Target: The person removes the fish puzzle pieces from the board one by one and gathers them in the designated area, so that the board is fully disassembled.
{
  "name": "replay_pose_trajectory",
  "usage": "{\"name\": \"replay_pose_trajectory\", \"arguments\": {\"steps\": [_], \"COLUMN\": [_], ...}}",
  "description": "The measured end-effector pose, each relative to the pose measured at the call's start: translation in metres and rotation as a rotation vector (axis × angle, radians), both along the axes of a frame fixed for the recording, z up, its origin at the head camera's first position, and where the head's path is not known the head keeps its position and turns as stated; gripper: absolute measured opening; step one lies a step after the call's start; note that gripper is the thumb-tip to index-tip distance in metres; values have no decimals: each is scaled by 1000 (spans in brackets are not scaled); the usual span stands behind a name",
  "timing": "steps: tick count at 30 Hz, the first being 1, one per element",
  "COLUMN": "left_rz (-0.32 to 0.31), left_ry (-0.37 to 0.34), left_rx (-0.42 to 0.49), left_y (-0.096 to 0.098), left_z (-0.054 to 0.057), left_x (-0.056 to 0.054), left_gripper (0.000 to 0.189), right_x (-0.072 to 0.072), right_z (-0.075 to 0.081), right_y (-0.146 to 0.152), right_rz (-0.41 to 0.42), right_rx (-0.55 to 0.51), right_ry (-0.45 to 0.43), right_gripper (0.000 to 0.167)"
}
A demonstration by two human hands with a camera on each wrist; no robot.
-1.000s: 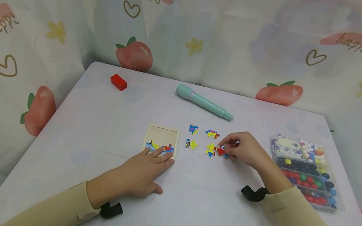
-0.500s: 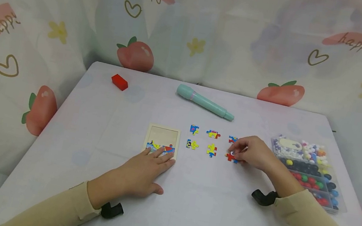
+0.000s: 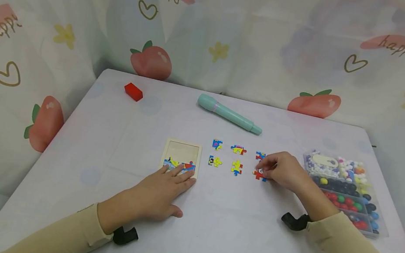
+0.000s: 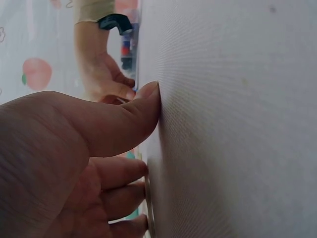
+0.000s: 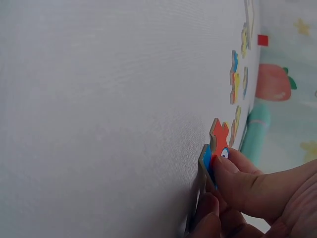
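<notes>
My right hand (image 3: 284, 171) pinches a red and blue puzzle piece (image 5: 216, 141) with a printed eye between thumb and fingers, close over the white tabletop. Its fingers partly cover another red and blue piece (image 3: 260, 155) just behind. To the left lie more loose pieces in two rows, among them a yellow piece (image 3: 236, 167) and a yellow and red one (image 3: 238, 150). My left hand (image 3: 158, 192) is spread flat, fingertips resting on the lower part of a wooden puzzle tray (image 3: 184, 144). Colourful pieces (image 3: 189, 166) fill the tray's lower end, partly hidden under the fingers.
A clear compartment box (image 3: 370, 235) of beads stands right of my right forearm. Behind the pieces lies a mint-green tube-shaped thing (image 3: 230, 114), and a red block (image 3: 133, 91) sits at the back left. Printed curtains hang behind the table.
My right hand has drawn the red piece rightward, away from the yellow piece, then stays nearly still for the last half second. My left hand keeps its place on the tray.
</notes>
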State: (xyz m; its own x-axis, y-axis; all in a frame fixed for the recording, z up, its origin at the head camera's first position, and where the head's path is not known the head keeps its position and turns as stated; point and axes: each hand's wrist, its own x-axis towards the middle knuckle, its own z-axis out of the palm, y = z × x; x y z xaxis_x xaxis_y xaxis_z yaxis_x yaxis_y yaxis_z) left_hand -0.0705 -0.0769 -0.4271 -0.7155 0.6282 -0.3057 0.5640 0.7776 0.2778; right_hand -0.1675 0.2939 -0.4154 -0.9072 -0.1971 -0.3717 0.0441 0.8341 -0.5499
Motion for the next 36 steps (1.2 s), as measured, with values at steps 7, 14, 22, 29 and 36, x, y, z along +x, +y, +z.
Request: {"name": "replay_pose_trajectory", "arguments": {"steps": [7, 14, 22, 29, 36], "left_rz": [-11, -24, -3, -10, -14], "left_ry": [-16, -54, -129, -96, 15], "left_rx": [15, 38, 141, 228, 302], "left_y": [-3, -7, -11, -13, -22], "left_z": [0, -2, 0, -3, 1], "left_x": [0, -1, -2, -5, -12], "left_gripper": [91, 92, 80, 69, 58], "right_x": [1, 1, 3, 4, 7], "right_z": [0, -3, -1, 6, 7], "right_y": [-3, -3, -7, -22, -60], "right_rz": [5, 4, 17, 34, 112], "right_rx": [23, 44, 92, 51, -14], "right_ry": [35, 50, 77, 125, 167], "right_gripper": [13, 13, 15, 16, 20]}}
